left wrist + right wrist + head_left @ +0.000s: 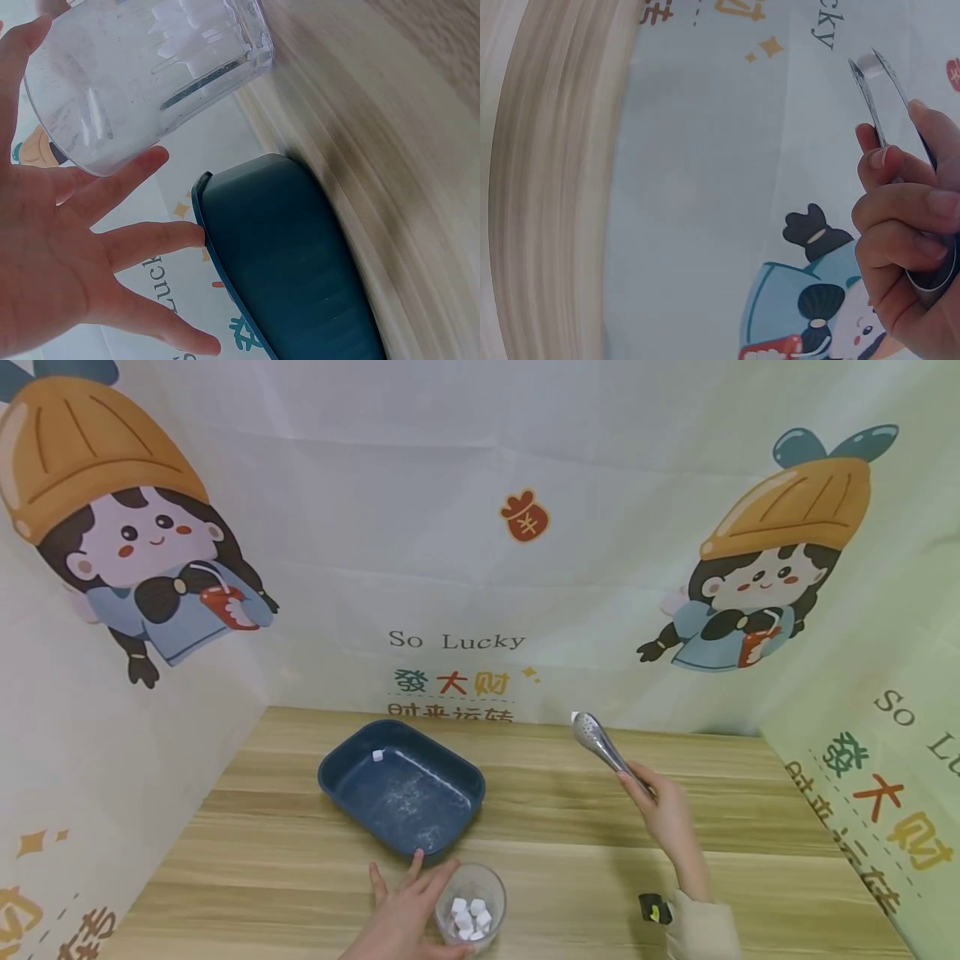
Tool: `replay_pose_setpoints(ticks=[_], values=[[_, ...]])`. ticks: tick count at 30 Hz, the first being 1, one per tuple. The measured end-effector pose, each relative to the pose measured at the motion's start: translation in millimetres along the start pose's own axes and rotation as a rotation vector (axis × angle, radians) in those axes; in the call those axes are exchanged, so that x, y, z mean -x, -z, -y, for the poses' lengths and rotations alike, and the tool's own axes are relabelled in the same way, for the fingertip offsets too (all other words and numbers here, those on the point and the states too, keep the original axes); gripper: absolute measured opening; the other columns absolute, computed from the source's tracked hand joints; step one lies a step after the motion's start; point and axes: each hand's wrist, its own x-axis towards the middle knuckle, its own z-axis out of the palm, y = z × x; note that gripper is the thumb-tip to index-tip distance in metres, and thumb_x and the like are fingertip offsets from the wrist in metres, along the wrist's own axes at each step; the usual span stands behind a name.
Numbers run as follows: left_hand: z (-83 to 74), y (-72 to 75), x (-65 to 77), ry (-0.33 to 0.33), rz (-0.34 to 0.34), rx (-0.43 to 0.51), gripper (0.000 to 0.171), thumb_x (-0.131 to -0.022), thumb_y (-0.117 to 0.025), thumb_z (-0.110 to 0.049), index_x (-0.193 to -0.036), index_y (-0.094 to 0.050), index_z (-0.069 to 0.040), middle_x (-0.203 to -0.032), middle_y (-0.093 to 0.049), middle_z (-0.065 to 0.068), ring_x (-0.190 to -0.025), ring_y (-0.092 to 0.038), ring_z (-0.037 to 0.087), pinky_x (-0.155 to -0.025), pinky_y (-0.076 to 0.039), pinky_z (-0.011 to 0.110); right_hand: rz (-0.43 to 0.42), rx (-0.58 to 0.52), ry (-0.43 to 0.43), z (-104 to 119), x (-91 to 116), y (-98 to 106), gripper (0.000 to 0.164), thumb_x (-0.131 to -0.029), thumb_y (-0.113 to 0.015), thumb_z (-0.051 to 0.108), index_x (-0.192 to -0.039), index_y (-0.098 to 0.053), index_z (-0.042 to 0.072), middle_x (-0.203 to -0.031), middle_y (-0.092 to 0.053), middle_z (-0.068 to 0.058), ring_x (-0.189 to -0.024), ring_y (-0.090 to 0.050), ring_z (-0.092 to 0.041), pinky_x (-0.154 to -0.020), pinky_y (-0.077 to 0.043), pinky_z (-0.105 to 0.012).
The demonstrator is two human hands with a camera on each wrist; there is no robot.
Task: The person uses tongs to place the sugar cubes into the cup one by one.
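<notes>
My right hand (pixel 667 818) grips metal tongs (pixel 600 742), raised above the table on the right. Between the tong tips sits a small white cube (pixel 869 64). My left hand (pixel 408 914) holds a clear glass (pixel 495 885) near its rim, thumb on one side and index finger on the other. Its other fingers are spread, one fingertip reaching the rim of the dark blue dish (pixel 285 217). Several white cubes (pixel 471 918) lie inside the glass. Another white cube (pixel 378 756) rests in the far left part of the dish.
The wood-grain table (pixel 555 810) meets a printed cloth backdrop (pixel 600 568) at the back and on both sides. Beside the right sleeve (pixel 701 927) shows a small black object (pixel 654 908) with a yellow-green mark.
</notes>
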Motion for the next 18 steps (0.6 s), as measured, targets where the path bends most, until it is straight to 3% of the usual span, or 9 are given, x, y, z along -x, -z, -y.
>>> replay_pose_setpoints(ticks=[7, 11, 15, 18], values=[[-0.5, 1.4, 0.1, 0.006, -0.003, 0.015, 0.091, -0.060, -0.071, -0.057, -0.131, -0.041, -0.009, -0.132, -0.048, 0.011, -0.123, -0.032, 0.050, -0.080, -0.003, 0.083, 0.012, 0.094, 0.031, 4.0, 15.1, 22.5, 0.031, -0.086, -0.058, 0.019, -0.106, -0.062, -0.004, -0.083, -0.065, -0.018, -0.045, -0.027, -0.001, -0.041, -0.027, -0.019], [-0.4, 1.6, 0.0, 0.006, 0.002, 0.019, 0.091, -0.060, -0.071, -0.057, -0.131, -0.041, -0.009, -0.132, -0.048, 0.011, -0.124, -0.032, 0.050, -0.079, -0.002, 0.083, -0.006, 0.141, 0.077, 6.1, 24.5, 33.6, 0.027, -0.084, -0.060, 0.016, -0.103, -0.064, -0.003, -0.070, -0.063, -0.011, -0.044, -0.026, 0.001, -0.039, -0.027, -0.018], [-0.1, 1.6, -0.3, 0.007, 0.011, 0.014, 0.091, -0.060, -0.070, -0.058, -0.132, -0.040, -0.009, -0.132, -0.049, 0.011, -0.124, -0.032, 0.050, -0.079, -0.002, 0.083, -0.003, 0.184, 0.114, 9.0, 34.7, 42.4, 0.025, -0.081, -0.063, 0.014, -0.098, -0.066, -0.004, -0.077, -0.067, -0.013, -0.050, -0.038, 0.000, -0.044, -0.035, -0.018], [-0.3, 1.4, -0.3, 0.003, 0.011, 0.010, 0.091, -0.061, -0.070, -0.057, -0.131, -0.040, -0.009, -0.131, -0.049, 0.012, -0.123, -0.033, 0.050, -0.078, -0.002, 0.083, 0.011, 0.200, 0.124, 12.8, 43.7, 48.2, 0.026, -0.080, -0.064, 0.014, -0.098, -0.065, -0.005, -0.086, -0.069, -0.018, -0.058, -0.054, -0.010, -0.050, -0.045, -0.024]])
